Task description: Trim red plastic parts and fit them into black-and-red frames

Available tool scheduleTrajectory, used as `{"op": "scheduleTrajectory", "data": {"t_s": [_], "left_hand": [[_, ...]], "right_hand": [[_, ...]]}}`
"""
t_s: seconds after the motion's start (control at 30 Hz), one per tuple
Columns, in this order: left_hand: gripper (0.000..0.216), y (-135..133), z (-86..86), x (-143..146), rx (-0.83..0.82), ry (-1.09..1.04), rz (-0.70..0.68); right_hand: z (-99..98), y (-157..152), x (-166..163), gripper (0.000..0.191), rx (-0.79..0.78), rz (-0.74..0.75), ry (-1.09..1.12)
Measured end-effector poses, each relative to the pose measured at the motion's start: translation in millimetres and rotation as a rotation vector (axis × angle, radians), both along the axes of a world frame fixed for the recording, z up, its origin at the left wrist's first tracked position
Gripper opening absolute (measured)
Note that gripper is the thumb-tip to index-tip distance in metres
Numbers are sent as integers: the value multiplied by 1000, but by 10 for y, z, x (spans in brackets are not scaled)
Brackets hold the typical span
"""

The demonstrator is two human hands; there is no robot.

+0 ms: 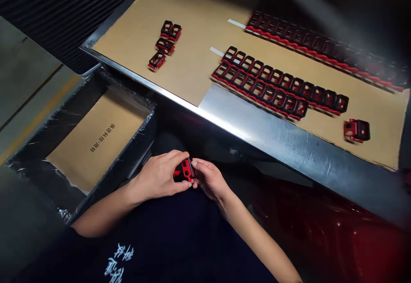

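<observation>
A small red and black plastic part [186, 169] is held between my two hands, close in front of my body and below the table's front edge. My left hand [162, 174] wraps round its left side, thumb and fingers closed on it. From the other side, my right hand [208, 176] pinches its right edge. The fingers cover much of the part, so its far side is hidden. On the table, a similar red and black part [357, 130] sits alone near the right end.
Rows of red and black frames [257, 87] line the cardboard-covered table [192, 73], with another long row [314, 43] behind. A small group of parts [157, 60] lies at the left. A plastic-lined box [125, 141] with a cardboard sheet [96, 137] stands left of me.
</observation>
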State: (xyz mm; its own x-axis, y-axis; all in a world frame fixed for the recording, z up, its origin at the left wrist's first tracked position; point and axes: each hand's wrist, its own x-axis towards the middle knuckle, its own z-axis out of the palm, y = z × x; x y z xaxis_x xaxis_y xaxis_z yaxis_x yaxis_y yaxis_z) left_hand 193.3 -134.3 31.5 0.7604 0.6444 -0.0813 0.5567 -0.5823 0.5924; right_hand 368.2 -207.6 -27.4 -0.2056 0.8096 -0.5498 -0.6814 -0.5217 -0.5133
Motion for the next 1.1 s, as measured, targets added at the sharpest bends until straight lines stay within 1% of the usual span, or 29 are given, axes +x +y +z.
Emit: {"op": "scheduleTrajectory", "data": {"t_s": [0.1,0.23,0.37,0.47,0.57,0.67,0.73,0.8,0.87,0.93,1.0,1.03,1.1], "left_hand": [[55,0,-41,-59,46,-146,47],[59,-31,-82,-54,91,-231,71],[60,-37,-85,-26,113,-231,45],[60,3,-71,-24,96,-154,29],[57,58,-54,-29,72,-18,27],[59,85,-34,-34,26,115,-1],[64,102,-24,-55,-16,165,-30],[65,168,-30,-125,-61,164,-17],[65,338,-67,-277,-106,120,73],[69,647,-152,-517,-133,80,260],[71,1073,-290,-813,-123,105,545],[71,1310,-376,-966,-108,135,649],[64,1776,-560,-1248,-82,179,800]], "right_hand": [[30,56,-39,28,-10,23,49],[23,65,-43,35,-19,43,106],[-24,39,-20,37,5,33,178],[-51,30,-6,37,1,19,174],[-65,43,-9,38,-5,18,91],[-62,84,-43,39,10,26,-115],[-44,126,-79,39,31,56,-233],[-15,170,-105,42,37,97,-298],[8,198,-101,47,24,105,-338],[-1,194,-55,49,-5,79,-387],[-62,149,26,49,-44,40,-444],[-113,111,71,49,-66,13,-468],[-245,12,155,51,-120,-61,-503]]}}
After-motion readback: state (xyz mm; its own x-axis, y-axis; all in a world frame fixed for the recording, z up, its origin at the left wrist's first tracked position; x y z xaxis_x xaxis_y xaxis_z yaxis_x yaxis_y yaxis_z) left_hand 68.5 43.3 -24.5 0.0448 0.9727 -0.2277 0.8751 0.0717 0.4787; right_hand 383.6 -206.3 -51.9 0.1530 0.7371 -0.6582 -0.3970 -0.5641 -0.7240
